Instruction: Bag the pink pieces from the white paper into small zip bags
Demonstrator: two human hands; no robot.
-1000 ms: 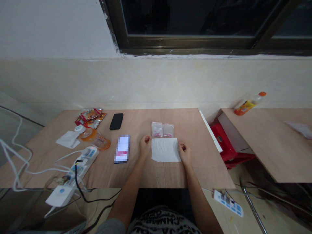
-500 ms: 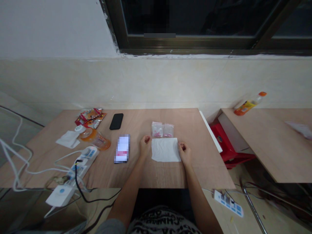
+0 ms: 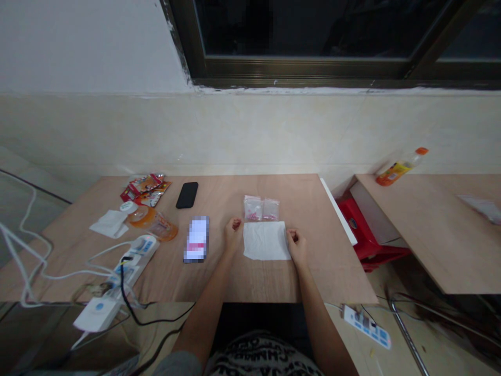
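A white tissue lies flat on the wooden table. Just beyond its far edge are two small clear bags side by side, a left one and a right one, both with pink bits inside. My left hand rests on the table left of the tissue, its fingers curled closed. At the tissue's right edge is my right hand, fingers also curled. Whether either hand holds something small is hidden.
Left of my left hand lie a lit phone, a black phone, an orange bottle, snack packets and a power strip with cables. A red stool stands between the tables; another bottle is at right.
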